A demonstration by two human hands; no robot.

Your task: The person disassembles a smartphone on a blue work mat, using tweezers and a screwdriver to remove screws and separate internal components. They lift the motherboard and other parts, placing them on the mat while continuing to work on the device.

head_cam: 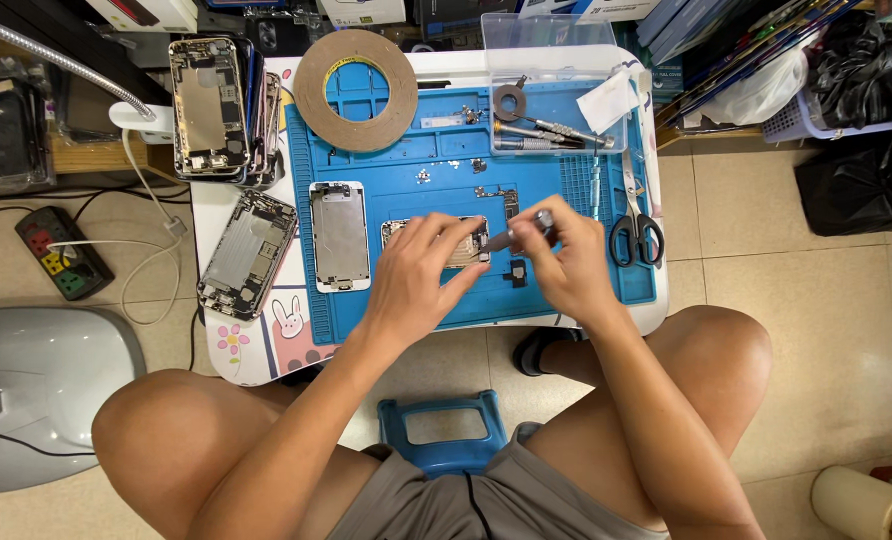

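On the blue work mat [406,170] lies an opened phone body [398,232], partly covered by my left hand [418,275], which rests on it and holds it down. My right hand [566,255] grips a small screwdriver [519,233], its tip pointing at the right end of the phone body. A phone screen panel [339,235] lies face down just left of my left hand. A small black part [516,272] sits on the mat below the screwdriver.
A large tape roll [356,90] lies at the mat's top. Scissors [634,225] lie at the right edge, and a clear tray [556,100] with tools sits top right. Stacked phone housings [211,105] and another housing [248,255] lie left. A power strip [64,252] is on the floor.
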